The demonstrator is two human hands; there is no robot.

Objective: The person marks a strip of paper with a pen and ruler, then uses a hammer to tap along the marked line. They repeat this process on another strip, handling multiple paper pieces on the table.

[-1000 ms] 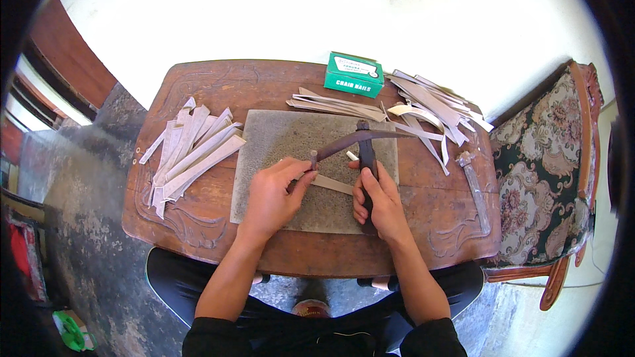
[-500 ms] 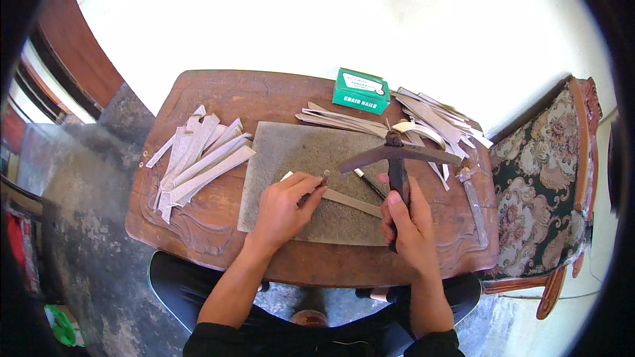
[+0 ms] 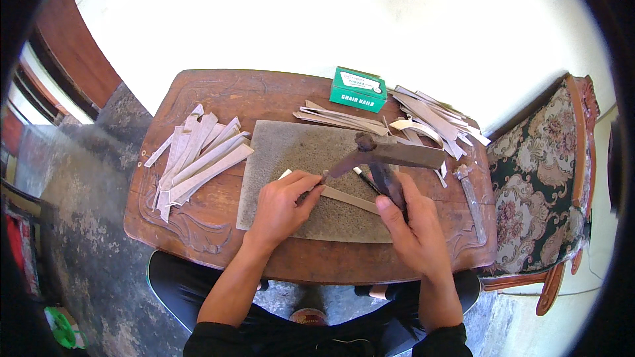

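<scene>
My right hand (image 3: 420, 235) is wrapped round the dark handle of a hammer (image 3: 403, 154) with a long two-armed head. One arm of that head reaches down to the fingertips of my left hand (image 3: 283, 203). Those fingers pinch a short upright metal punch (image 3: 323, 180), whose exact kind is partly hidden. It stands on a narrow beige strip (image 3: 352, 199) lying across a grey stone slab (image 3: 284, 142). The strip's far-left end shows pale beyond my left knuckles. Beside the hammer, a black marker with a white end (image 3: 364, 177) lies on the slab.
The carved wooden table (image 3: 218, 82) holds a fanned pile of strips (image 3: 198, 158) at left and more strips (image 3: 430, 116) at back right. A green box of nails (image 3: 358, 89) stands at the back. Another tool (image 3: 470, 205) lies at right, near a floral upholstered chair (image 3: 529, 192).
The hammer has swung down and to the left, its head now at the punch in my left fingers. My right wrist has tilted with it; my left hand stays in place.
</scene>
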